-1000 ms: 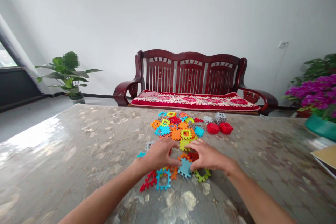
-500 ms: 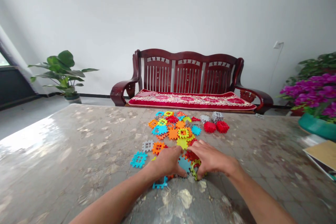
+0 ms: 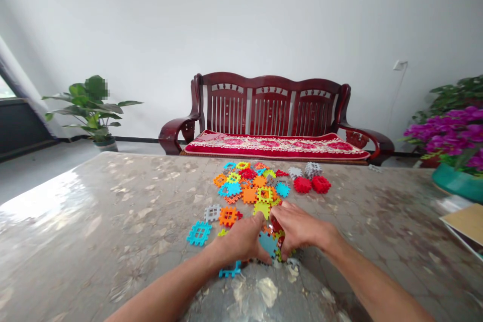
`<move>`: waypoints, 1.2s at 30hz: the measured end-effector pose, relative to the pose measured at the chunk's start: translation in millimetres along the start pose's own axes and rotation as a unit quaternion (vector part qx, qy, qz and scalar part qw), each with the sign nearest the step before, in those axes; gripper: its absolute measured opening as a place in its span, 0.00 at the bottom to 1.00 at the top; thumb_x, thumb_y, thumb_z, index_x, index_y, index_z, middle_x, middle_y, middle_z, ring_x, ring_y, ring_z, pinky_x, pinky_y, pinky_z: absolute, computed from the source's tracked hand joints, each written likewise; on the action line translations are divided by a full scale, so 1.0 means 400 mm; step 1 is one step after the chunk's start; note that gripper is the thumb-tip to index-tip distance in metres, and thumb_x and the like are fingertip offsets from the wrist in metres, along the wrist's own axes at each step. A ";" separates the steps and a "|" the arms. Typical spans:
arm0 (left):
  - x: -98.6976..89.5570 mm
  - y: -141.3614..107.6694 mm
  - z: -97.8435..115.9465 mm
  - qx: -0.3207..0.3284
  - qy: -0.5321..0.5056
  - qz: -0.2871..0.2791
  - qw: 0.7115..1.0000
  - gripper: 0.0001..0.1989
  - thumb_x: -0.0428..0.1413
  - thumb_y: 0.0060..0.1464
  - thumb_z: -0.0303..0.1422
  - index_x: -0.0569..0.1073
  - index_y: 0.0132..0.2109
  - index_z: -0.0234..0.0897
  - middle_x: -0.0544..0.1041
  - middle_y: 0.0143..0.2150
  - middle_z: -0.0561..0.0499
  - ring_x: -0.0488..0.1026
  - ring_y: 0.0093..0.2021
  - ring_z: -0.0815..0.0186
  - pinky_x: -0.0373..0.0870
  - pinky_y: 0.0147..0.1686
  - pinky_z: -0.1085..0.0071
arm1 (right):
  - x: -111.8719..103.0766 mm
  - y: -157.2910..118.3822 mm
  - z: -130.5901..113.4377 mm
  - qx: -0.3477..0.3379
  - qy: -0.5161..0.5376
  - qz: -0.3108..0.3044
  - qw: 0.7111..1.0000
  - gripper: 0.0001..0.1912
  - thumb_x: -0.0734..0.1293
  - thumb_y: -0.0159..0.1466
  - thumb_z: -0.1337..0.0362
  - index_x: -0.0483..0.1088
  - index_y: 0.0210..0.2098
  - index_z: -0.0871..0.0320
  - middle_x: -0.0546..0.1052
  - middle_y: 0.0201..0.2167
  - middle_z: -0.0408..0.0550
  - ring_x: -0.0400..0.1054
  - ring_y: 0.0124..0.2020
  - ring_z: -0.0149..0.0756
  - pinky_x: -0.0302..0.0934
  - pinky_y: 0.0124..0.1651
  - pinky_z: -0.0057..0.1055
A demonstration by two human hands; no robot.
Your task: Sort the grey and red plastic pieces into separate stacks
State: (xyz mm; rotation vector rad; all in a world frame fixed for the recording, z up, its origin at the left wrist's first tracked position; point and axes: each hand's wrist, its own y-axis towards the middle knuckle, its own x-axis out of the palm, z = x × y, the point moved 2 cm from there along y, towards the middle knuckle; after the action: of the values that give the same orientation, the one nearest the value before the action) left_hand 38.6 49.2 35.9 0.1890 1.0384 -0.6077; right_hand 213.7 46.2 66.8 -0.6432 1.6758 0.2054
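My left hand [image 3: 243, 239] is curled at the near part of a loose pile of notched plastic building tiles. Its thumb and fingers grip the left edge of a pale blue tile [image 3: 267, 244]. On the other side my right hand [image 3: 298, 229] is bent round a yellow-green tile [image 3: 279, 252] that touches the blue one. A dark red tile [image 3: 276, 226] shows partly under the right fingers; whether they touch it I cannot tell. Just beyond the fingertips lies a solid yellow-green tile [image 3: 261, 210]. Palms and fingers hide several pieces beneath.
Left of my hands lie a blue window tile [image 3: 199, 233], an orange one [image 3: 228, 216] and a grey one [image 3: 212, 213]. Red cubes [image 3: 320, 184] and grey cubes [image 3: 313, 169] stand at the back right of the table [image 3: 132, 231]. A flowerpot [image 3: 456, 183] is at the right.
The hands keep nearly the same pose. The blue tile between them has shifted slightly right and nearer, and the right fingers have turned a little. The view has tilted slightly.
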 end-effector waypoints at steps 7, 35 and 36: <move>-0.008 -0.006 0.013 0.013 -0.018 -0.015 1.000 0.37 0.69 0.32 0.43 0.67 0.51 0.40 0.78 0.45 0.48 0.76 0.43 0.53 0.70 0.40 0.66 | -0.006 -0.003 -0.013 -0.046 -0.003 0.029 0.999 0.30 0.76 0.40 0.53 0.68 0.40 0.55 0.73 0.38 0.46 0.63 0.42 0.46 0.59 0.43 0.36; -0.172 0.260 -0.175 -0.057 -0.118 0.201 0.971 0.33 0.65 0.40 0.31 0.70 0.56 0.31 0.77 0.47 0.43 0.74 0.46 0.57 0.70 0.44 0.66 | -0.141 0.241 0.138 0.042 0.268 0.226 0.936 0.24 0.75 0.48 0.63 0.74 0.45 0.60 0.78 0.40 0.47 0.70 0.40 0.39 0.64 0.44 0.33; -0.172 0.256 -0.189 -0.054 -0.112 0.207 0.971 0.35 0.65 0.40 0.30 0.68 0.58 0.32 0.76 0.50 0.42 0.74 0.49 0.57 0.69 0.47 0.65 | -0.138 0.238 0.140 0.044 0.267 0.230 0.935 0.24 0.74 0.49 0.63 0.73 0.46 0.59 0.78 0.41 0.48 0.70 0.42 0.40 0.64 0.46 0.34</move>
State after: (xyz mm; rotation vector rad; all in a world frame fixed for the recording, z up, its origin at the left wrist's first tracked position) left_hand 13.7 191.5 42.3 0.2276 0.7797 -0.1876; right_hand 216.2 168.0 86.6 -0.2313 2.3392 0.3058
